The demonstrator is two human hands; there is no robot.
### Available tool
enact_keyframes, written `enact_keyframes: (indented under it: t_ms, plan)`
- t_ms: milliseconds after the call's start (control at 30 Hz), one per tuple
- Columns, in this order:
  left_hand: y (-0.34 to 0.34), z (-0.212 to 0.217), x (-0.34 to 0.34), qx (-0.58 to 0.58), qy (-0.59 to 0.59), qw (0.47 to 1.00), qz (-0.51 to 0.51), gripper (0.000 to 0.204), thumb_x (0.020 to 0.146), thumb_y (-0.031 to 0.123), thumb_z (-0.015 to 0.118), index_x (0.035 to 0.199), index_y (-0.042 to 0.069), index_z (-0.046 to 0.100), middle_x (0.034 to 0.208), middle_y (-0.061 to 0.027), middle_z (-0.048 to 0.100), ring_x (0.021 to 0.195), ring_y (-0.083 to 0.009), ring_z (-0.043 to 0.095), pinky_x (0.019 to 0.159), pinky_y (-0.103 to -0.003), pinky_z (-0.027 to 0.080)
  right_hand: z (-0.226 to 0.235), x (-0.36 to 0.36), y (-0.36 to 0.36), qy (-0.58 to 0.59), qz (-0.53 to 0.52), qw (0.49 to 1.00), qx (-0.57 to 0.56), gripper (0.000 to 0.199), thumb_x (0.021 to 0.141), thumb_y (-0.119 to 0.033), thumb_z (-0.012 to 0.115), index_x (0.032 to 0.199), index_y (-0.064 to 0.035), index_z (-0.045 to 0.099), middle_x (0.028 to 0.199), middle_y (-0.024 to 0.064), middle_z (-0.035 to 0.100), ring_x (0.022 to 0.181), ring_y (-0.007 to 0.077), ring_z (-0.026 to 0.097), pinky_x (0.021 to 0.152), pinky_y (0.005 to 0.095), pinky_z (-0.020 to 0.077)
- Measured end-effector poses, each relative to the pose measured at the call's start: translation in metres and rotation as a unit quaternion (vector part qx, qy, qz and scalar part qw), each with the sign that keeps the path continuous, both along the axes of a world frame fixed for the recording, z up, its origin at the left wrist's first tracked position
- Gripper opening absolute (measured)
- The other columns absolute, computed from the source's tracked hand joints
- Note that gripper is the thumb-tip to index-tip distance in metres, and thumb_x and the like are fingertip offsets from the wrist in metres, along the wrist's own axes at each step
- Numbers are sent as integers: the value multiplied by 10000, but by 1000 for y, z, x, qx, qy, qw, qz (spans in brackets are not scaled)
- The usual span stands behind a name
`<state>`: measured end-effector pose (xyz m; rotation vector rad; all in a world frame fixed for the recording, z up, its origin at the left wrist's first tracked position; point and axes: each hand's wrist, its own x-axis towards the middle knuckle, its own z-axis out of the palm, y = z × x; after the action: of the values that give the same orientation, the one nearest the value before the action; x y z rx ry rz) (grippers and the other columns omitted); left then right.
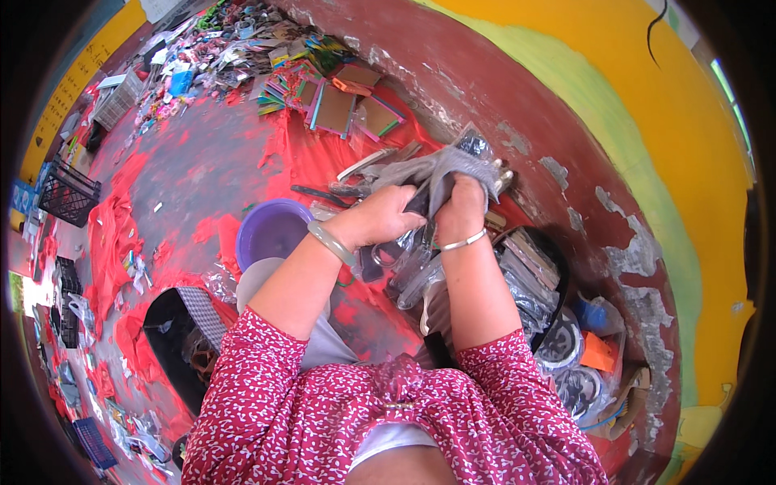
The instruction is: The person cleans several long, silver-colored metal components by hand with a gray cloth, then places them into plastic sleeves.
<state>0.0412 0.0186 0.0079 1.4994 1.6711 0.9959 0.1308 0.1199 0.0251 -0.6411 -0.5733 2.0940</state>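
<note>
In front of me, both hands are raised over a pile of shoes and clear plastic wrap. A grey cloth (443, 167) drapes over my right hand (462, 208), which is closed on it; most of its fingers are hidden in the folds. Just left of it, my left hand (386, 217) is closed on a dark item (419, 200) that hangs below the cloth. Its thumb points toward my right hand, and its other fingertips are hidden. I cannot make out what the dark item is; it may be a shoe. A plastic-wrapped dark item (473, 144) lies just beyond the cloth.
A purple basin (271, 230) stands to the left of my left forearm. Nearer is a black container (171, 343). At right, a black bin (558, 263) holds wrapped items, beside bagged shoes (562, 347). Boards (333, 109) and heaped goods lie far off, along a peeling wall (558, 174).
</note>
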Motion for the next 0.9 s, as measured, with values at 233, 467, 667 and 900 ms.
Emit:
enact_keyframes:
  t_ms: [233, 467, 667, 900]
  plan:
    - [-3, 0, 10, -9, -76, 997, -20, 236, 756, 164, 609, 866, -22, 515, 719, -150, 572, 669, -174, 539, 632, -328, 437, -10, 11, 32, 70, -31, 997, -2, 98, 847, -117, 518, 860, -49, 587, 829, 81, 615, 767, 225, 588, 705, 353, 496]
    - [-13, 4, 7, -53, -70, 994, -69, 215, 783, 151, 594, 897, -9, 508, 761, -37, 542, 735, -91, 486, 678, -273, 426, -29, 22, 63, 145, 37, 988, -33, 172, 825, -221, 553, 843, -57, 602, 850, 91, 633, 792, 242, 593, 758, 393, 496]
    - [-13, 4, 12, -31, -72, 994, -72, 217, 764, 151, 584, 885, -11, 504, 767, -93, 560, 721, -134, 508, 676, -306, 427, -42, 17, 71, 41, -19, 998, -43, 180, 860, -195, 487, 833, -44, 580, 785, 97, 618, 723, 245, 592, 682, 377, 505]
    - [-14, -9, -2, 2, -97, 994, -59, 242, 785, 143, 590, 945, -18, 504, 805, -81, 570, 740, -126, 513, 698, -297, 433, -46, 13, 89, 74, -9, 996, -41, 327, 899, -363, 448, 899, -54, 557, 866, 113, 602, 772, 263, 590, 685, 397, 512]
